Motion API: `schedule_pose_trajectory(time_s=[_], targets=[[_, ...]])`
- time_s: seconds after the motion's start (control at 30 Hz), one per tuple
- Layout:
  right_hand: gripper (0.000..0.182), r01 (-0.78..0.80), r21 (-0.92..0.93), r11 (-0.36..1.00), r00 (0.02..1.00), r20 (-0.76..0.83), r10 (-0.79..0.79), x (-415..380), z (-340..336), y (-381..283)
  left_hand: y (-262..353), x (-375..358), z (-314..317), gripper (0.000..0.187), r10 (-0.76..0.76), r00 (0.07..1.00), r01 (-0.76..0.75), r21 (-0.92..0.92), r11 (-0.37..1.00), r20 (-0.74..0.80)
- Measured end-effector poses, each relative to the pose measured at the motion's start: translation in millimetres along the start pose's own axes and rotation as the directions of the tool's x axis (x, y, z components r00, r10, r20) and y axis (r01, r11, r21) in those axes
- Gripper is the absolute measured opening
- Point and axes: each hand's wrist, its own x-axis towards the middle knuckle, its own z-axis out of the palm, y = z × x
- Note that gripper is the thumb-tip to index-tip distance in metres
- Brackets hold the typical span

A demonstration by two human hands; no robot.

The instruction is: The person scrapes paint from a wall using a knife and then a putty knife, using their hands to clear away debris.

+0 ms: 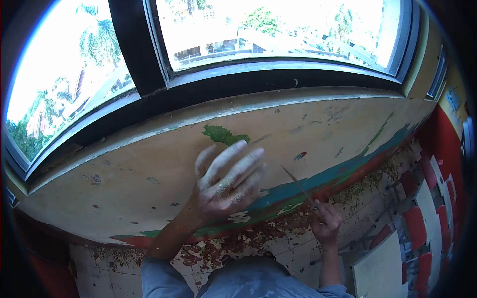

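My left hand (229, 181), coated in pale dust, is raised in front of the wall (149, 164) with its fingers apart. It is slightly blurred and holds nothing. Just above its fingertips is a green patch (223, 134) where the beige coat has come off. My right hand (326, 222), lower and to the right, is closed around a thin, knife-like blade (296, 183) that points up and left towards the wall. Near the blade, the lower wall bears a ragged band of blue paint (283, 192). A small red and dark spot (300, 156) shows above its tip.
Windows with dark frames (278, 77) run above the wall's ledge (198, 118). Paint flakes (248, 241) litter the tiled floor (124, 278) along the wall's foot. At the right stand red chairs (414, 227) and pale tabletops (380, 268).
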Motion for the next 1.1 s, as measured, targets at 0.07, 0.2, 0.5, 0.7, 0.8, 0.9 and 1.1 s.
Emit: schedule_pose_trajectory(time_s=[0.07, 0.2, 0.5, 0.7, 0.8, 0.9, 1.1], targets=[[0.035, -0.049, -0.036, 0.998, 0.999, 0.008, 0.049, -3, -7, 3, 10, 17, 10, 0.041, -0.139, 0.981, 0.166, 0.216, 0.962, -0.136], [0.032, -0.211, 0.023, 0.977, 0.975, -0.069, 0.212, -10, -6, 2, 11, 32, 59, 0.034, 0.003, 0.997, -0.020, 0.228, 0.973, 0.078], [0.046, -0.553, 0.753, 0.358, 0.762, 0.282, 0.583, -3, 26, -33, 16, -29, 53, 0.028, 0.097, 0.993, -0.090, -0.108, 0.990, 0.062], [0.045, -0.551, 0.816, 0.175, 0.786, 0.438, 0.437, 13, 63, -60, 15, -24, 42, 0.035, -0.009, 0.992, 0.012, 0.027, 1.000, -0.129], [0.047, -0.534, 0.826, 0.179, 0.802, 0.428, 0.417, 16, 76, -58, 7, -24, 46, 0.034, -0.006, 0.983, 0.016, 0.052, 0.998, -0.185], [0.048, -0.524, 0.830, 0.189, 0.804, 0.410, 0.430, 10, 78, -60, 9, -28, 50, 0.030, -0.036, 0.982, 0.043, 0.035, 0.998, -0.183], [0.050, -0.494, 0.836, 0.238, 0.822, 0.359, 0.442, 21, 79, -69, 4, -17, 42, 0.022, -0.035, 0.971, 0.046, 0.041, 0.998, -0.237]])
